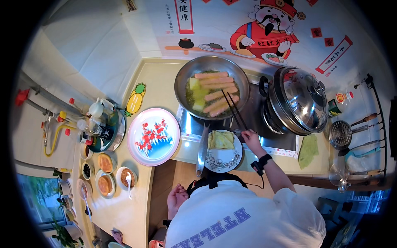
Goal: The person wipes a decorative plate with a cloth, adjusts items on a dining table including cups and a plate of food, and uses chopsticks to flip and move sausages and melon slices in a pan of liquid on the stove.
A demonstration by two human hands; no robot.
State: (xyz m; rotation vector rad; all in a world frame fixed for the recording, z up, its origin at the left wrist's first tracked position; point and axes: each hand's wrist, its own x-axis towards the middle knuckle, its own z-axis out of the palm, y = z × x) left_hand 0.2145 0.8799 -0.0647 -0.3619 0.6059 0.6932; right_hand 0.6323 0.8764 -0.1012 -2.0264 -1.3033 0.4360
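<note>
My right hand grips dark chopsticks, whose tips reach into the steel frying pan. Several long pink sausages lie in oil there, beside pale yellow folded pieces. In front of the pan, a flower-patterned plate holds a folded yellow-green flatbread; the pan's handle passes to its left. My left hand rests beside my waist, fingers curled, with nothing visible in it.
To the right stands a lidded steel pot. Left of the pan is a red-flowered enamel tray. Bottles fill a round caddy. Farther left are round flatbreads and a bowl with a white spoon. Utensils, including a skimmer, hang at the right.
</note>
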